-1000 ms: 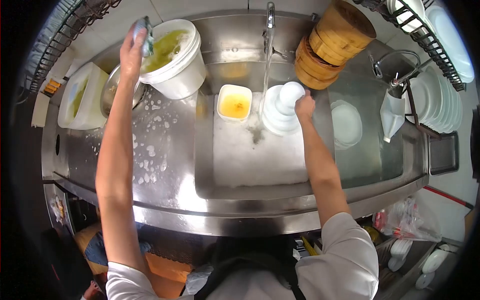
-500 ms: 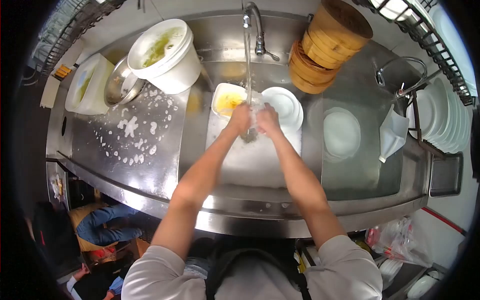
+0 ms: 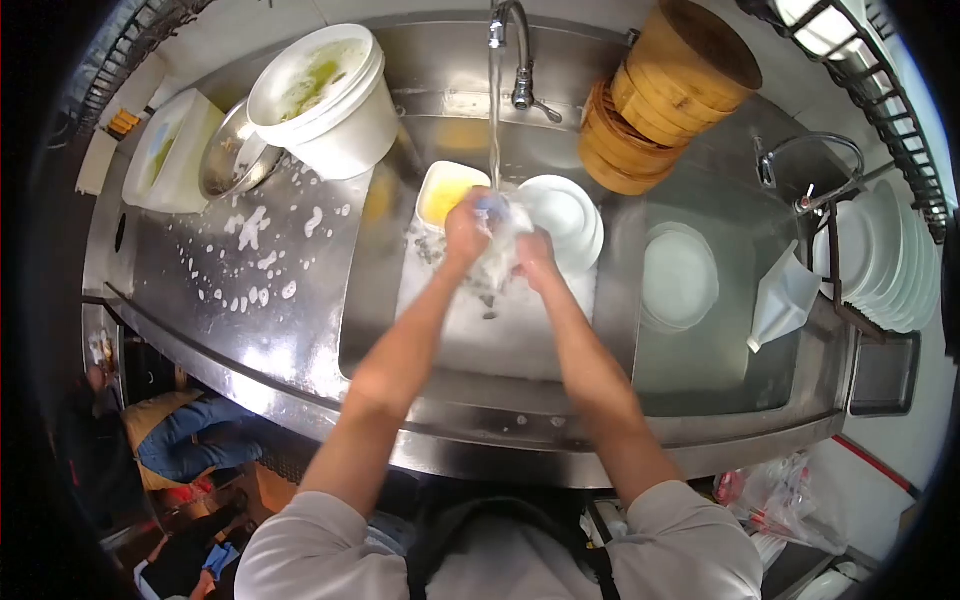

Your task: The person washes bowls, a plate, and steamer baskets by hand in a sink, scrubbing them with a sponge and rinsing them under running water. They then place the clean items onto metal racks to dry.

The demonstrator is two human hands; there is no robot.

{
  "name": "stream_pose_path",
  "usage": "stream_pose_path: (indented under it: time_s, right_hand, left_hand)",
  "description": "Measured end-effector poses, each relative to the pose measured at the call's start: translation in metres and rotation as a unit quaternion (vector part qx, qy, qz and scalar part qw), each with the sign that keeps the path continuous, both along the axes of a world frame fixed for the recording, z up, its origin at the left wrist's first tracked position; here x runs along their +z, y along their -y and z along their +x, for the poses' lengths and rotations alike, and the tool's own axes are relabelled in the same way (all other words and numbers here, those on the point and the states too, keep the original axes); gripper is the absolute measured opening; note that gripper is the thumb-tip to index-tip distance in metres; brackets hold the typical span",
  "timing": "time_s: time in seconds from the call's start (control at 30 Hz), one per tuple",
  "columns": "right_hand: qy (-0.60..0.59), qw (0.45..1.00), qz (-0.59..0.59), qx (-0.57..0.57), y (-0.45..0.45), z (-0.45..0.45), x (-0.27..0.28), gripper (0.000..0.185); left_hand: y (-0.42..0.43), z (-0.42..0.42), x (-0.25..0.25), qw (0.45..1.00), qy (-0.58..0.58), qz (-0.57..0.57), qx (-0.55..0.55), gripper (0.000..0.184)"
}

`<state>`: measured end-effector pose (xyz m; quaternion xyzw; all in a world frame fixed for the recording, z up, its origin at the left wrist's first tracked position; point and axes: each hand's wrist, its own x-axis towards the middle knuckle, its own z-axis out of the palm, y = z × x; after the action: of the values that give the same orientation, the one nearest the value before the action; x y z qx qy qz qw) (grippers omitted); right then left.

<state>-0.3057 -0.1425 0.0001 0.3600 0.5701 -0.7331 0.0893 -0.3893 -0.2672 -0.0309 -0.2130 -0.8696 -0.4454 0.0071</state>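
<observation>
White dish [image 3: 519, 219] is now beneath the running tap [image 3: 522, 65] in the sink [image 3: 470, 357], whereas a second ago the right hand [image 3: 537, 258] had it at the stacked plates [image 3: 573, 212] and the left hand [image 3: 466, 234] was over the far-left bucket [image 3: 352, 135]. It looks pale and wet, clasped by the right hand, the left gripping a bluish scrubber [image 3: 490, 208] close to it; blur, splashing water and fingers hide its rim and shape.

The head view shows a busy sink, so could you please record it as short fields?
Left hand: beside the tub
Right hand: near the plates
Between hands: something pale, too blurred to name
Tap: running
Tub contents: yellow
Plates: stacked in the sink
Bucket: left of the sink, greenish contents
Steamers: stacked at the sink's back right
</observation>
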Motion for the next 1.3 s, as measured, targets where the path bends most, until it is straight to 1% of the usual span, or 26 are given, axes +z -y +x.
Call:
stream_pose_path:
  time_s: [0.07, 0.1, 0.13, 0.17, 0.2, 0.3, 0.37, 0.4, 0.47, 0.5, 0.57, 0.6, 0.63, 0.7, 0.73, 0.77, 0.8, 0.87, 0.93, 1.0, 1.03, 1.1, 1.13, 1.17, 1.27, 1.3]
  right_hand:
    - [-0.076, 0.985, 0.026, -0.151, 0.034, -0.002, -0.016, 0.044]
    - [-0.064, 0.99, 0.006, -0.125, 0.036, 0.005, -0.007, 0.043]
    - [-0.024, 0.997, -0.041, -0.068, 0.028, 0.014, 0.009, 0.042]
    - [-0.026, 0.998, -0.041, -0.04, 0.02, 0.008, 0.004, 0.042]
    - [-0.028, 0.999, -0.041, -0.013, 0.012, 0.002, -0.001, 0.042]
    - [-0.087, 0.988, 0.102, -0.079, 0.026, -0.009, -0.07, 0.039]
    - [0.02, 0.998, -0.044, -0.047, 0.024, 0.014, 0.008, 0.041]
    - [-0.01, 0.997, 0.07, -0.009, 0.018, 0.002, -0.021, 0.041]
    - [-0.052, 0.992, 0.091, -0.067, 0.026, -0.001, -0.027, 0.041]
    - [-0.111, 0.978, 0.121, -0.126, 0.042, -0.004, -0.033, 0.041]
    - [-0.061, 0.995, 0.021, -0.071, 0.036, 0.008, 0.001, 0.041]
    - [0.021, 0.997, -0.068, 0.044, 0.016, 0.013, 0.035, 0.041]
    - [0.049, 0.988, -0.031, 0.143, 0.004, 0.004, 0.012, 0.041]
    - [-0.04, 0.996, 0.068, -0.03, 0.024, -0.007, -0.029, 0.039]
    - [-0.122, 0.977, 0.129, -0.118, 0.044, -0.011, -0.048, 0.038]
    - [-0.166, 0.963, 0.147, -0.153, 0.052, -0.008, -0.055, 0.037]
    - [-0.182, 0.966, 0.116, -0.145, 0.049, -0.003, -0.054, 0.036]
    - [-0.072, 0.995, 0.03, 0.059, 0.01, -0.002, 0.018, 0.036]
    - [-0.101, 0.971, 0.217, 0.01, 0.018, -0.012, 0.013, 0.044]
    - [-0.195, 0.884, 0.405, -0.129, 0.046, -0.018, -0.022, 0.047]
    - [-0.236, 0.837, 0.472, -0.146, 0.049, -0.012, -0.019, 0.045]
    - [-0.141, 0.975, 0.132, -0.112, 0.047, 0.008, 0.014, 0.044]
    - [-0.084, 0.991, -0.049, -0.087, 0.048, 0.013, 0.032, 0.043]
    - [-0.073, 0.982, -0.165, -0.052, 0.044, 0.013, 0.028, 0.033]
    - [-0.061, 0.961, -0.248, 0.105, 0.066, -0.006, 0.009, 0.026]
    - [-0.134, 0.943, -0.293, 0.081, 0.086, -0.005, 0.041, 0.023]
  left_hand:
    - [-0.017, 0.019, -0.051, 0.934, 0.068, 0.183, 0.298, 0.035]
    - [-0.004, 0.004, -0.061, 0.767, 0.379, 0.467, 0.222, 0.035]
    - [0.008, 0.0, -0.042, 0.901, 0.29, 0.303, 0.111, 0.038]
    - [0.016, -0.006, -0.001, 0.976, 0.178, 0.123, -0.01, 0.04]
    - [0.02, -0.006, 0.021, 0.988, 0.058, -0.067, -0.128, 0.042]
    - [-0.002, 0.0, -0.086, 0.947, 0.082, 0.285, 0.126, 0.041]
    - [0.014, -0.006, -0.045, 0.962, 0.156, 0.217, 0.061, 0.042]
    - [0.022, -0.008, -0.021, 0.965, 0.189, 0.179, 0.026, 0.043]
    - [-0.001, 0.026, 0.021, 0.977, 0.038, 0.13, 0.162, 0.043]
    - [-0.025, 0.024, -0.055, 0.881, 0.057, 0.332, 0.334, 0.044]
    - [0.017, 0.002, -0.013, 0.98, 0.131, 0.133, 0.07, 0.044]
    - [0.029, -0.01, 0.005, 0.984, 0.158, 0.03, -0.071, 0.044]
    - [0.023, -0.013, 0.009, 0.991, 0.07, -0.014, -0.115, 0.044]
    - [-0.008, 0.016, -0.02, 0.975, 0.051, 0.126, 0.177, 0.042]
    - [-0.02, 0.012, -0.046, 0.926, 0.027, 0.199, 0.32, 0.041]
    - [-0.006, -0.004, -0.101, 0.942, -0.048, 0.233, 0.235, 0.029]
    - [0.008, -0.006, -0.072, 0.979, 0.015, 0.147, 0.139, 0.028]
    - [0.013, -0.018, 0.033, 0.989, 0.129, -0.024, -0.067, 0.024]
    - [-0.009, 0.003, -0.003, 0.932, 0.152, 0.31, 0.109, 0.024]
    - [-0.029, 0.013, -0.079, 0.715, 0.196, 0.622, 0.254, 0.026]
    - [-0.009, 0.012, -0.059, 0.746, 0.273, 0.583, 0.172, 0.03]
    - [0.025, -0.007, -0.003, 0.897, 0.276, 0.346, 0.002, 0.029]
    - [0.035, -0.012, 0.031, 0.938, 0.264, 0.211, -0.082, 0.029]
    - [0.041, -0.011, 0.062, 0.887, 0.391, 0.238, -0.061, 0.033]
    - [0.074, -0.006, 0.031, 0.644, 0.528, 0.553, -0.011, 0.044]
    - [0.087, 0.003, 0.027, 0.648, 0.493, 0.58, -0.011, 0.049]
